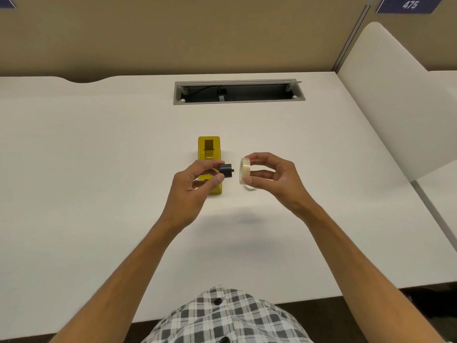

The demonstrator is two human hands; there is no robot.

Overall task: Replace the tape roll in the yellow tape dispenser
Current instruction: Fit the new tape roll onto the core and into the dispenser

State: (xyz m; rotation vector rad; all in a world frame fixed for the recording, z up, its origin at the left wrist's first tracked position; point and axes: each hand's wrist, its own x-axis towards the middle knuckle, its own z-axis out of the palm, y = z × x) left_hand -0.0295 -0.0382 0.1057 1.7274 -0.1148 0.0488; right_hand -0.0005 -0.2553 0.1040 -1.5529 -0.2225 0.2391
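Note:
The yellow tape dispenser (209, 149) stands on the white desk (99, 169), its roll bay holding nothing; my left hand hides its near part. My left hand (193, 189) pinches a small black spool hub (226, 171) with its axle pin pointing right. My right hand (269, 177) holds a pale clear tape roll (244, 171) on edge, its open centre facing the hub. Hub and roll are a short gap apart, above the desk just right of the dispenser. Another pale ring (250, 187) peeks out on the desk under the right hand's thumb.
An open grey cable tray (238, 92) is sunk into the desk behind the dispenser. A tan partition wall rises at the back. A white divider panel (395, 100) bounds the desk on the right. My checked shirt sits at the near edge.

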